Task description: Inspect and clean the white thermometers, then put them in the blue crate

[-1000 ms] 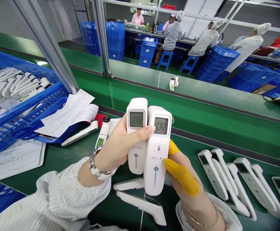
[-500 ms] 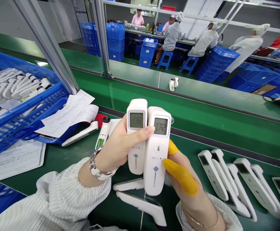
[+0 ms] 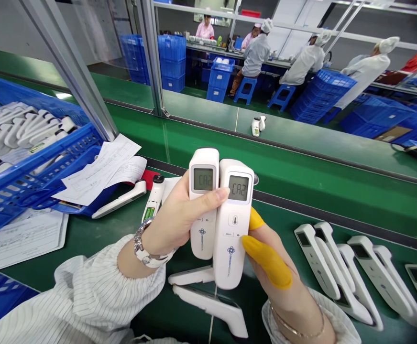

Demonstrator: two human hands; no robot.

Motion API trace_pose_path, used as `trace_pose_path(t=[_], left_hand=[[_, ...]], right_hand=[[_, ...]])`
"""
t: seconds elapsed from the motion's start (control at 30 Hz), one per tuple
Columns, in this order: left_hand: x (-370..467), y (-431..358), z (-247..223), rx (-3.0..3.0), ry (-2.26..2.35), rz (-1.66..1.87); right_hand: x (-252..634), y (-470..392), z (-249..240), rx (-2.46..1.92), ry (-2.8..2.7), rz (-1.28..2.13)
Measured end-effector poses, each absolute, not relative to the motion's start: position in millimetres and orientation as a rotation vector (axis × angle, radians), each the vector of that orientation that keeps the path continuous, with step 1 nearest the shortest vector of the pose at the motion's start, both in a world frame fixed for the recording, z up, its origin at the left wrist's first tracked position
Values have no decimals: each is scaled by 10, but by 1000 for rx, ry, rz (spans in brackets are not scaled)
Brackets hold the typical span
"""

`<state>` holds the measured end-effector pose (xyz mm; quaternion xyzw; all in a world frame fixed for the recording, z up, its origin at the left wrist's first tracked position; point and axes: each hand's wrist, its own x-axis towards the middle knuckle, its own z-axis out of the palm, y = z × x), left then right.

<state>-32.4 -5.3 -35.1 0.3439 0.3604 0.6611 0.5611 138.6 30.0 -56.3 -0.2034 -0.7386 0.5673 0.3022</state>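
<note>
Two white infrared thermometers are held upright side by side, touching, each display reading what looks like "CA2". My left hand (image 3: 178, 215) is closed around the left thermometer (image 3: 202, 239), its thumb stretched across the front to the edge of the other one's display. The right thermometer (image 3: 230, 265) is gripped by my right hand (image 3: 271, 263), which wears yellow finger cots; the thumb lies by the button at its side. Beneath them on the green bench, more thermometers (image 3: 212, 306) lie on their sides. Fingers behind both housings are hidden.
Several thermometers (image 3: 337, 272) lie in a row at right. A blue basket (image 3: 86, 138) of thermometers, papers (image 3: 101, 167) and a thermometer with an exposed battery bay (image 3: 153, 200) are at left. A metal post (image 3: 75, 67) rises beside the basket. Co-workers sit beyond the line.
The right thermometer and my right hand have shifted very slightly left and up. Both hands keep their grip, and the displays look the same.
</note>
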Motion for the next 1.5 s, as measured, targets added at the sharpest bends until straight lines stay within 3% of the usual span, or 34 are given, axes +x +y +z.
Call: trace_pose_path(t=[0.13, 0.4, 1.07, 1.5], left_hand=[[-328, 25, -399, 761, 813, 1595], [-386, 186, -481, 713, 861, 1781], [-554, 264, -466, 665, 864, 1888], [-639, 313, -484, 619, 864, 1905]], right_hand=[[1345, 396, -620, -500, -1939, 1546], [1191, 646, -636, -632, -2170, 1252], [1050, 671, -723, -647, -2188, 1437], [1019, 710, -854, -732, -1910, 1539]])
